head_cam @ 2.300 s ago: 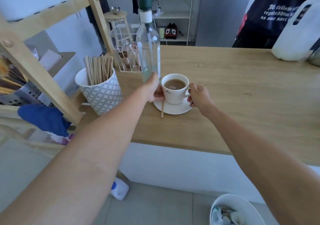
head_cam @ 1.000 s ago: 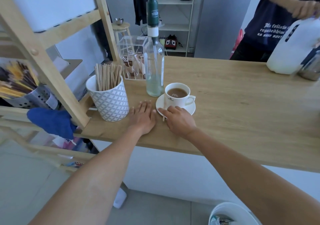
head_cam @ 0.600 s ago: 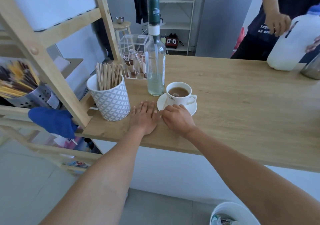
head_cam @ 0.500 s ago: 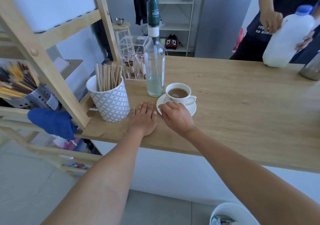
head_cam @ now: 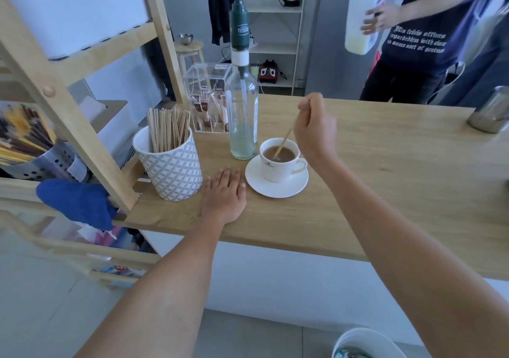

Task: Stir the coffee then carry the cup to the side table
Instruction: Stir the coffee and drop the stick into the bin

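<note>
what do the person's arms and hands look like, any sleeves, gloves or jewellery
Both arms are bare for as far as the view shows, with no sleeve visible. The left hand and right hand wear no gloves, and no rings, watch or bracelet can be seen. Fingernails look short and plain.

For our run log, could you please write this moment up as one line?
phase: stirring | right hand: holds stick in cup | left hand: flat on counter | cup: on saucer

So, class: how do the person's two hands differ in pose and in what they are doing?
The right hand is raised above the coffee cup, pinching a wooden stir stick whose tip sits in the coffee; the left hand lies flat, palm down and empty, on the wooden counter. Both are bare.
</note>
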The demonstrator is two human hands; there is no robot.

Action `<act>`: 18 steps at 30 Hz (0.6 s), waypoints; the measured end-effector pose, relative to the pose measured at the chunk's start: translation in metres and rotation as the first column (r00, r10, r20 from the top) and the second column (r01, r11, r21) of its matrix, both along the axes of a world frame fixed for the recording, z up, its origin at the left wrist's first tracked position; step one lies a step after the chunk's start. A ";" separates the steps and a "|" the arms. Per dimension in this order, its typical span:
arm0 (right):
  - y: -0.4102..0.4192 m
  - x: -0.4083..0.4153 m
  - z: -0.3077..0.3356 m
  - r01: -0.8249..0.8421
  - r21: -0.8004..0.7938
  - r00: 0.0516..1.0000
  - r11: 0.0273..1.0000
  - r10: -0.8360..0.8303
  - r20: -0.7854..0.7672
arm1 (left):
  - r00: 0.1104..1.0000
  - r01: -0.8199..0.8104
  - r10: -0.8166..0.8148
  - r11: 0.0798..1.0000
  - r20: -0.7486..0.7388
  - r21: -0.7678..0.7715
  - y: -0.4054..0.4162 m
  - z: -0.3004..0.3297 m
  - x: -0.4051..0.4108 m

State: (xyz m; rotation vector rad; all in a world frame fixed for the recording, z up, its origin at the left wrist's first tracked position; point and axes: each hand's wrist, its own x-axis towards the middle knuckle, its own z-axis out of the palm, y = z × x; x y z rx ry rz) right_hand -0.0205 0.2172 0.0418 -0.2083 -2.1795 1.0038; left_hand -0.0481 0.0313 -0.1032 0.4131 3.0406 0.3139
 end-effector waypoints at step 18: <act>0.014 -0.027 -0.009 -0.064 0.222 0.986 0.973 0.028 0.162 | 1.000 0.015 -0.015 1.000 0.004 0.016 0.005 0.000 -0.003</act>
